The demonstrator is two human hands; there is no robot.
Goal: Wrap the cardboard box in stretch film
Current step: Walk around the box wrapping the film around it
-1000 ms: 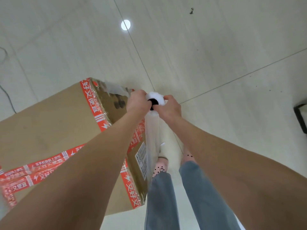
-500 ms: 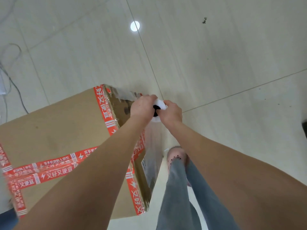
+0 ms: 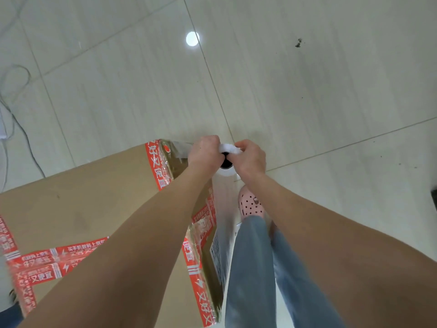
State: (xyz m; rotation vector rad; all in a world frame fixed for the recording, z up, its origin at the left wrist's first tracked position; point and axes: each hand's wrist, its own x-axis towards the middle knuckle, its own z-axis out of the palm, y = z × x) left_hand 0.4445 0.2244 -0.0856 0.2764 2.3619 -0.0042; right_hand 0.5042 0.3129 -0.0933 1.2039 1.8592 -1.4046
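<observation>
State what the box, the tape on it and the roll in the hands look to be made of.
Box: matte brown cardboard, dull and fibrous-looking. Tape: glossy red plastic-looking strip with white print. Roll: clear stretch film, probably plastic; it looks milky and see-through, with a dark hollow core at the top. Both hands, left and right, grip its upper end.

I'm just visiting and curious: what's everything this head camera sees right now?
box: one, brown with red tape, lower left on the floor
film roll: one, white with dark core hole, upright at the box's far corner, gripped at the top
floor: pale tiles, all around
cable: grey, far left on the floor
shoe: one visible, pink with holes, beside the box
jeans: blue, bottom centre
left hand: on the roll
right hand: on the roll
</observation>
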